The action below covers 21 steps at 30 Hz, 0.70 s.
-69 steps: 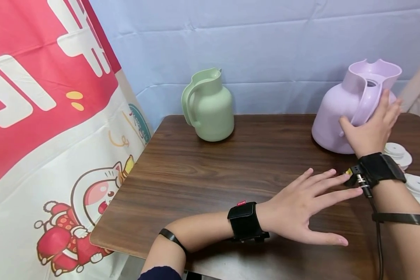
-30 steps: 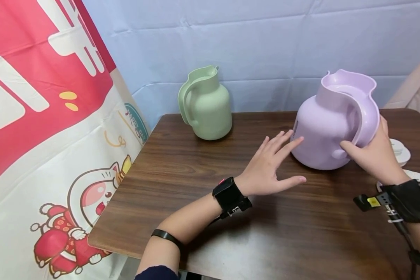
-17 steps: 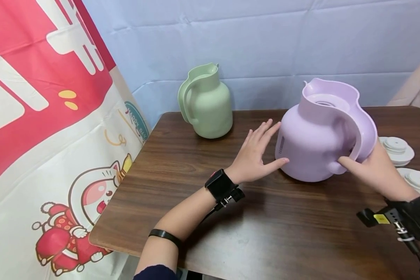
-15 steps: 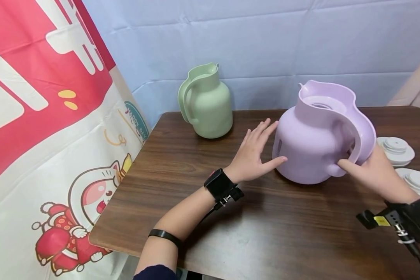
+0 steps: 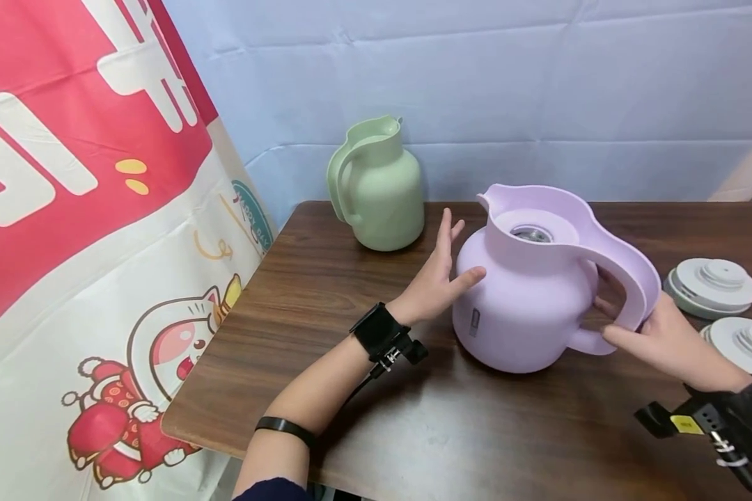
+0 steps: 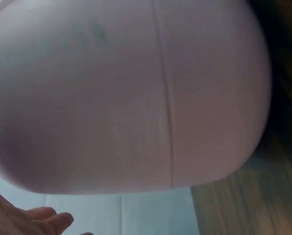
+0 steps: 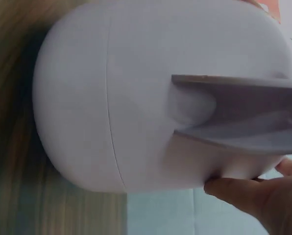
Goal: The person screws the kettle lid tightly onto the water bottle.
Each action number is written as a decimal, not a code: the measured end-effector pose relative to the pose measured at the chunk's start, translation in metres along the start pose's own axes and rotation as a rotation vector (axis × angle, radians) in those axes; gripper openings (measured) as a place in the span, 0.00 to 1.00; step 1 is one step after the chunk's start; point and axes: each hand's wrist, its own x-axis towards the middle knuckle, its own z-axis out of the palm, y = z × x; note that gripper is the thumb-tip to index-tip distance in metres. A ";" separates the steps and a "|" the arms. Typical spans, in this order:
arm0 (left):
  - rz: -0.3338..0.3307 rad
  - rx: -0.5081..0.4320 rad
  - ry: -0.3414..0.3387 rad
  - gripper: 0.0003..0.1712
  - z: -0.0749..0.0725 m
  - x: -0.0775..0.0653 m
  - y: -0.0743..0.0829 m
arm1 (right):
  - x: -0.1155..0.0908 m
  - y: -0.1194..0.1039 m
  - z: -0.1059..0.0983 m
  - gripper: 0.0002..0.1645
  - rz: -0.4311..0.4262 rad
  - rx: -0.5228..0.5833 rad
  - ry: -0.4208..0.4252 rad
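A lilac thermos jug (image 5: 514, 299), lidless, stands upright on the brown table (image 5: 326, 299), its spout toward the left and its handle toward the right. My right hand (image 5: 664, 341) grips the handle low down, thumb in front, some fingers partly hidden behind it. My left hand (image 5: 429, 285) has straight, spread fingers by the jug's left side, with the thumb overlapping its shoulder. The left wrist view is filled by the jug's smooth body (image 6: 87, 107), fingers at the lower left. In the right wrist view, the handle (image 7: 254, 112) juts from the jug, with fingertips close to the body below it.
A green jug (image 5: 385, 195) of the same shape stands at the back left, handle leftward. Two white round lids (image 5: 714, 285) lie at the right edge, beyond my right hand. Behind the table hangs a pale blue cloth (image 5: 507, 83); a printed red-and-white cloth (image 5: 131, 243) hangs left.
The lilac jug has come from the back right toward the front and left, turning so its handle points right. My right hand shifted onto the handle; my left hand moved leftward to the jug's side.
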 end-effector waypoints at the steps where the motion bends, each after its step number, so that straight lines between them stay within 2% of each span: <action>1: 0.000 -0.010 -0.001 0.61 -0.002 -0.002 0.000 | 0.000 0.000 0.001 0.52 -0.004 0.051 -0.023; 4: -0.007 -0.021 -0.018 0.68 -0.008 -0.007 0.002 | -0.002 0.002 0.002 0.51 -0.026 0.142 -0.066; 7: 0.004 -0.026 -0.049 0.69 -0.013 -0.011 0.003 | -0.004 0.001 0.003 0.48 -0.004 0.102 -0.044; 11: 0.073 -0.022 -0.089 0.69 -0.016 -0.016 0.000 | -0.008 0.006 0.005 0.44 0.000 0.116 -0.034; 14: 0.118 -0.010 -0.107 0.62 -0.017 -0.021 -0.002 | -0.011 0.010 0.007 0.43 -0.009 0.194 -0.066; 17: 0.119 -0.002 -0.126 0.51 -0.016 -0.028 0.000 | -0.016 0.012 0.007 0.43 0.003 0.234 -0.067; 21: 0.118 0.048 -0.129 0.49 -0.013 -0.037 0.005 | -0.021 0.010 0.006 0.45 0.033 0.271 -0.083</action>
